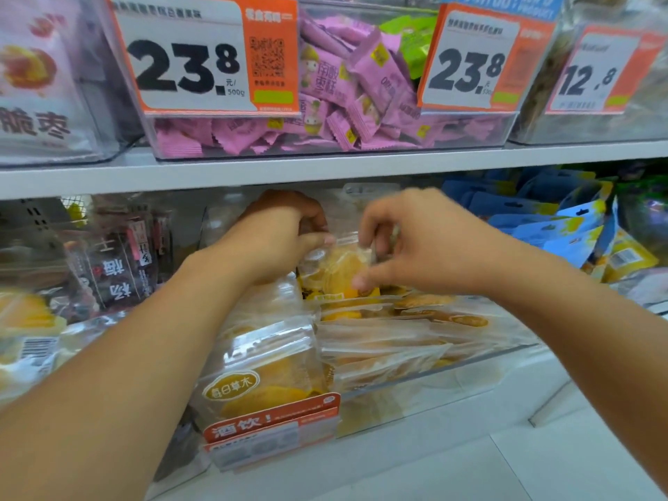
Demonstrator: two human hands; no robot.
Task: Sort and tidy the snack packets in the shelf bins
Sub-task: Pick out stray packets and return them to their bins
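Hands both on one clear mango packet (341, 273) above the lower shelf's clear bin (452, 370): our left hand (278, 240) and right hand (408, 244) each pinch its top edge.

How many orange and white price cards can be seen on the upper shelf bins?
3. A large 23.8 price card hangs at upper left, a second 23.8 card right of centre, and a 12.8 card at far right. Others may lie outside the frame.
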